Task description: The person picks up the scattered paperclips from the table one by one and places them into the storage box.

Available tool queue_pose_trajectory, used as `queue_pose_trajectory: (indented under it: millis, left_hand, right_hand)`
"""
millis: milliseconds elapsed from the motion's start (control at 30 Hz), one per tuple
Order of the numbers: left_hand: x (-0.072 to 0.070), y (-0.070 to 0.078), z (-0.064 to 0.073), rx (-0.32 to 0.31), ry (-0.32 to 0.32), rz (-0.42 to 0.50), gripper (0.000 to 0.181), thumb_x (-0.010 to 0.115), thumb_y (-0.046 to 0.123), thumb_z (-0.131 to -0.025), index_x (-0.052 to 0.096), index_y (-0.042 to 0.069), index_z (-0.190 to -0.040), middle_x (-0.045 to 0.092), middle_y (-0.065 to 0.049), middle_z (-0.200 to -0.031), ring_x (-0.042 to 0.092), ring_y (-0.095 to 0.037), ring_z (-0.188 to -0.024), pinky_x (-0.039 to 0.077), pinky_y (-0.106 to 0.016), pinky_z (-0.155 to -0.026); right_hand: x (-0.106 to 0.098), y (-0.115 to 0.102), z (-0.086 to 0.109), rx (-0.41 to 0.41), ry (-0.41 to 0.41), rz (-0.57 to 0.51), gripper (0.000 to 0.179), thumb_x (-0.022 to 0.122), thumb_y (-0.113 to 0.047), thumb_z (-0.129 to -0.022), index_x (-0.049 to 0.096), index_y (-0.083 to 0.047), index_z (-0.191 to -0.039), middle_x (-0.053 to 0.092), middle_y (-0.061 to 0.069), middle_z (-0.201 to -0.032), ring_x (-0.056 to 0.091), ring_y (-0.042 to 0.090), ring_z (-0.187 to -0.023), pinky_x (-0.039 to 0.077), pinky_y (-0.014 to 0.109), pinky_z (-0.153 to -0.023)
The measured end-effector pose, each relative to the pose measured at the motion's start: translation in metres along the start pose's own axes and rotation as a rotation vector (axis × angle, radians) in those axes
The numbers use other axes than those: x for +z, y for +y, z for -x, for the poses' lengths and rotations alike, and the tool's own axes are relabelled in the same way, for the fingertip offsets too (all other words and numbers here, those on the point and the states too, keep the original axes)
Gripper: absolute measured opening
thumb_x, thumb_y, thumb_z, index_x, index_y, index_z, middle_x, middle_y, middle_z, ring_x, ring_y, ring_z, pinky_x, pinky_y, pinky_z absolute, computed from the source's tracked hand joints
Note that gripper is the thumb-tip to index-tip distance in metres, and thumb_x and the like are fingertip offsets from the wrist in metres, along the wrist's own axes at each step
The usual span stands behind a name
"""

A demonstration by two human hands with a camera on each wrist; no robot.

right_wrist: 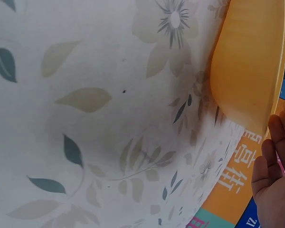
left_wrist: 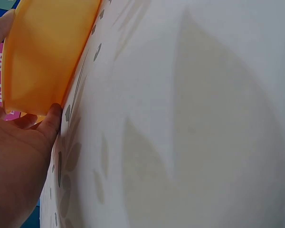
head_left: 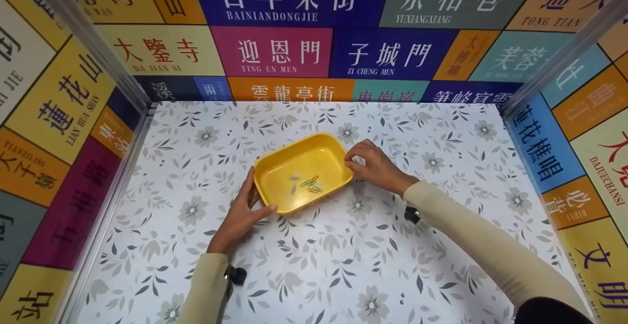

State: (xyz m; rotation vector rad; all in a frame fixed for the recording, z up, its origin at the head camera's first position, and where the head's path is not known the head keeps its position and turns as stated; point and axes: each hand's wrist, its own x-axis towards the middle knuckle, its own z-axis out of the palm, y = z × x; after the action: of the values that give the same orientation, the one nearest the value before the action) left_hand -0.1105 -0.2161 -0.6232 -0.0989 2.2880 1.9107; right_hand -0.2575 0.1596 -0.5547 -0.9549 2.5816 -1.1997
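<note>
A shallow yellow plastic tray lies slanted on the floral tabletop. Several paper clips, green, yellowish and pale purple, are scattered on its bottom. My left hand grips the tray's near left corner, the thumb on the front wall and the fingers along the left end; the left wrist view shows this hand against the tray's outer wall. At the right end, my right hand pinches the rim with curled fingers. The right wrist view has those fingers at the tray's edge; what lies between the fingertips is hidden.
One pale paper clip lies on the tabletop just beyond the right hand. Upright panels with coloured street-name signs enclose the table at the back, left and right. Metal posts stand at the back corners.
</note>
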Motion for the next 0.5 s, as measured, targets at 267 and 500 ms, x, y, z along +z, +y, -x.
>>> queue_pose_trajectory:
  millis: [267,500]
  left_hand:
    - [0.001,0.001,-0.001,0.012,-0.003,0.005,0.125,0.092,0.023,-0.092,0.003,0.032,-0.179,0.013,0.005,-0.184,0.033,-0.023,-0.164,0.028,-0.04,-0.135]
    - [0.0,0.002,0.001,0.03,-0.004,-0.01,0.123,0.09,0.022,-0.093,0.003,0.03,-0.18,0.012,0.002,-0.185,0.031,-0.024,-0.165,0.029,-0.041,-0.134]
  right_hand:
    - [0.0,0.006,0.005,-0.007,0.058,-0.005,0.009,0.074,-0.011,-0.106,0.079,-0.005,-0.11,0.075,0.004,-0.113,0.056,0.026,-0.117,0.048,0.046,-0.106]
    - [-0.003,0.014,0.009,0.022,0.101,0.015,0.011,0.076,-0.012,-0.105,0.08,-0.004,-0.112,0.075,0.004,-0.113,0.056,0.026,-0.115,0.048,0.045,-0.1]
